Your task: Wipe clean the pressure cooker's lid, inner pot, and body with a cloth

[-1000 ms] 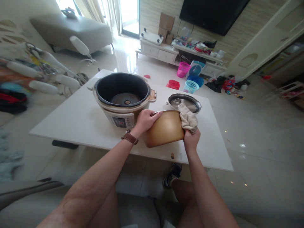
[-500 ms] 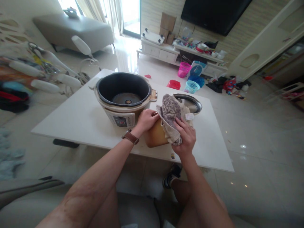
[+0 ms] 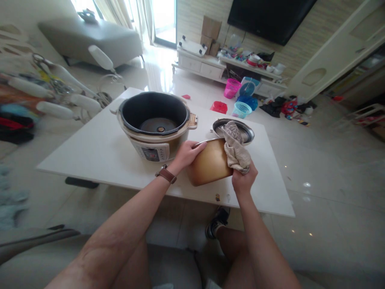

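Observation:
A golden-brown inner pot (image 3: 209, 164) stands on the white table (image 3: 99, 152), tilted toward me. My left hand (image 3: 187, 154), with a brown watch at the wrist, grips the pot's left rim. My right hand (image 3: 243, 178) is closed on a beige cloth (image 3: 235, 149) and presses it against the pot's right side. The cloth drapes over the rim. Left of the pot stands an open electric cooker (image 3: 155, 122) with a dark empty well. A metal lid (image 3: 244, 131) lies behind the pot, partly hidden by the cloth.
A clothes rack with white arms (image 3: 57, 96) stands left of the table. Pink, red and blue baskets (image 3: 237, 102) lie on the glossy floor beyond it. A white cabinet (image 3: 210, 68) and a grey sofa (image 3: 90, 36) are farther back. My knees are below the table edge.
Half a second ago my right hand held the cloth across the pot's front. It has swept back to the pot's right side, baring the golden wall. My left hand stays on the rim.

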`<state>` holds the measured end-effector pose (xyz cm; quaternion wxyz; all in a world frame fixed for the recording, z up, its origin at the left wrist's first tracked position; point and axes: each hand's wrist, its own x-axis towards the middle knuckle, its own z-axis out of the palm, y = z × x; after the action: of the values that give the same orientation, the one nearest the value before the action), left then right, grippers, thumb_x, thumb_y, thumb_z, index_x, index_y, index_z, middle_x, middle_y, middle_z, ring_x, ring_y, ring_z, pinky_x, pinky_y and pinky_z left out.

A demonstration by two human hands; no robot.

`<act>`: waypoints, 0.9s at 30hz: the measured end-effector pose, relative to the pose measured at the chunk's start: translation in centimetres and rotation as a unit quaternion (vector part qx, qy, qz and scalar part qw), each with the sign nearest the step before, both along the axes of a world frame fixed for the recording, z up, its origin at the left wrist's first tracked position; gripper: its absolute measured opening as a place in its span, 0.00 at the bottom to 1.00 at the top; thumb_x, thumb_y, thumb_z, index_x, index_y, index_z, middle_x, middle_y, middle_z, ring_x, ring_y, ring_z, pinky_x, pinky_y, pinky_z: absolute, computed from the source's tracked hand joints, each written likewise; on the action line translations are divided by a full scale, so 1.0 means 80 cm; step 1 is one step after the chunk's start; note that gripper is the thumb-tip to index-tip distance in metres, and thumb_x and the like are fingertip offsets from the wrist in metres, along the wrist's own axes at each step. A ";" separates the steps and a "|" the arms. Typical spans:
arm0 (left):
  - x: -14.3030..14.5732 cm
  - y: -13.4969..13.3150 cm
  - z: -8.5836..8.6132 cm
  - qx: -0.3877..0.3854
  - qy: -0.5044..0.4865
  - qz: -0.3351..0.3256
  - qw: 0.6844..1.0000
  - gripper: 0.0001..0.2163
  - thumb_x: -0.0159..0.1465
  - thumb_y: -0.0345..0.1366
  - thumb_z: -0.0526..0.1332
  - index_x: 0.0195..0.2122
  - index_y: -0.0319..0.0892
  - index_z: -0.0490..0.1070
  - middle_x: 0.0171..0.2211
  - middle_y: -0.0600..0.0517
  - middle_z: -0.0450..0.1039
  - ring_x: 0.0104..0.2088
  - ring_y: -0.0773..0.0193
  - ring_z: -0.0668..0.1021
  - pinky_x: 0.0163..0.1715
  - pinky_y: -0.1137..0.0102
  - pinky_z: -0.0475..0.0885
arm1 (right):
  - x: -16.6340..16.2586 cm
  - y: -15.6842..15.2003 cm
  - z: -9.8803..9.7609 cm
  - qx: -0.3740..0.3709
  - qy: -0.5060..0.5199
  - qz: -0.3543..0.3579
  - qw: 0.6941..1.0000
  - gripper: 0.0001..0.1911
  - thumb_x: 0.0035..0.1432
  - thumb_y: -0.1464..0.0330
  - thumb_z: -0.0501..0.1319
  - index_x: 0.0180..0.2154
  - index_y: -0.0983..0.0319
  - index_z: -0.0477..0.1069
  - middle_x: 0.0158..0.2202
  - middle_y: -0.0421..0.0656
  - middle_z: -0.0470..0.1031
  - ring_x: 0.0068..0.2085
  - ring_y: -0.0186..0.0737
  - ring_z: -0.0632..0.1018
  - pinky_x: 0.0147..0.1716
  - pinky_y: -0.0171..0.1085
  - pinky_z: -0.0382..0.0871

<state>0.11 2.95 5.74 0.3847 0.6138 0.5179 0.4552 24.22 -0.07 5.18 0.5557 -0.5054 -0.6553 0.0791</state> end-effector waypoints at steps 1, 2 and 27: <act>0.001 0.000 0.000 0.001 0.000 0.001 1.000 0.30 0.67 0.64 0.55 0.21 0.44 0.53 0.23 0.56 0.50 0.27 0.68 0.56 0.29 0.66 0.47 | 0.001 0.003 -0.001 -0.008 0.020 -0.009 1.000 0.18 0.58 0.65 0.64 0.49 0.61 0.81 0.46 0.50 0.86 0.48 0.54 0.85 0.55 0.50 0.77; 0.001 0.000 0.001 0.002 0.001 0.002 1.000 0.30 0.67 0.64 0.55 0.21 0.44 0.53 0.23 0.56 0.50 0.27 0.68 0.56 0.29 0.67 0.47 | 0.002 0.005 -0.001 -0.017 0.038 -0.016 0.999 0.17 0.57 0.65 0.64 0.47 0.61 0.82 0.45 0.49 0.86 0.47 0.53 0.85 0.54 0.49 0.77; -0.009 -0.001 0.012 0.010 0.085 0.049 0.995 0.31 0.66 0.64 0.55 0.17 0.44 0.52 0.21 0.55 0.46 0.25 0.68 0.56 0.28 0.66 0.46 | -0.020 -0.010 0.007 0.016 -0.067 0.007 0.998 0.19 0.58 0.64 0.64 0.51 0.58 0.81 0.50 0.49 0.85 0.53 0.55 0.84 0.56 0.50 0.75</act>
<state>-0.62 2.85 6.66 0.3106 0.6277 0.5735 0.4250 22.64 -0.84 5.78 0.5181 -0.4961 -0.6957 0.0385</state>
